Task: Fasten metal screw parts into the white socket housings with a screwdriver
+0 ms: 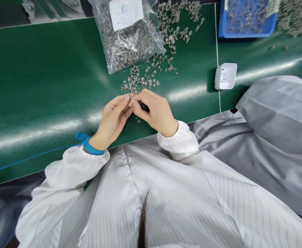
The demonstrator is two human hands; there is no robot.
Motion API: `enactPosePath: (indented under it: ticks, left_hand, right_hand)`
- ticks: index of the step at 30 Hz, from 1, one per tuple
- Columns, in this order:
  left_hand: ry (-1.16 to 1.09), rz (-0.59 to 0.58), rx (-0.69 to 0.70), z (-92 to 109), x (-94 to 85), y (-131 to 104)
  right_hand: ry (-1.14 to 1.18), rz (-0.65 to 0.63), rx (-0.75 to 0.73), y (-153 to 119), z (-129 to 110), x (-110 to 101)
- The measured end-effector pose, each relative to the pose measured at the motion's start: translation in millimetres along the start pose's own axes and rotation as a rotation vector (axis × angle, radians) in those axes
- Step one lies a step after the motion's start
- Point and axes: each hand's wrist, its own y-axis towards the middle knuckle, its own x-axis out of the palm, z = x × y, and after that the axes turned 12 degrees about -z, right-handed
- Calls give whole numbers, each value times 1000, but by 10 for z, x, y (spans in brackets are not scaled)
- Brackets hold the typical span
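Observation:
My left hand (116, 117) pinches a small metal spring part (131, 96) between thumb and forefinger, with another bit of metal partly visible by its lower fingers. Against it, my right hand (154, 112) is closed around a black-handled tool (145, 107); the tool's tip is hidden by the fingers. Both hands meet just above the green work surface. Right beyond the fingertips lies a loose scatter of small metal springs (142, 82). A blue strap with a cord circles my left wrist.
Behind the springs lies a clear plastic bag (130, 44) full of metal parts, with more springs beside it. A white container (226, 76) and a blue tray (247, 32) of parts stand to the right. Another person's grey sleeve (282, 113) is at the right.

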Motion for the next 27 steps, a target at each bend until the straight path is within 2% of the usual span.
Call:
enactPosePath:
  ticks: [5,8,11,14,16,20,22,25,26,27]
  left_hand:
    - [-46,44,-22,17,-2,23]
    - [-73,85,-40,66,-11,27]
    - [-87,83,-45,116,-33,19]
    - [-132,45,-56,134,-56,9]
    - [-189,38,-58,133,-64,6]
    - [-223,62,-40,134,-78,11]
    - [-173,66,-50,137,-96,16]
    - [-160,44,-30,141,-124,10]
    - [-167,32,-15,143,-126,3]
    - [-165,22,-5,146,-122,-6]
  right_hand:
    - [-20,64,17,19,-31,31]
    - [-13,118,59,-10,-27,-25]
    - [-19,132,20,-114,8,-90]
    - [-27,31,-28,-274,32,-110]
    - [-32,-50,-10,-389,26,-119]
    - [-35,-84,11,-598,-3,-199]
    - [-6,-179,-74,-698,-7,-211]
    - [22,-451,-308,-855,-26,-64]
    - [0,-476,-344,-899,-41,21]
    - [-42,-448,-342,-931,-58,104]
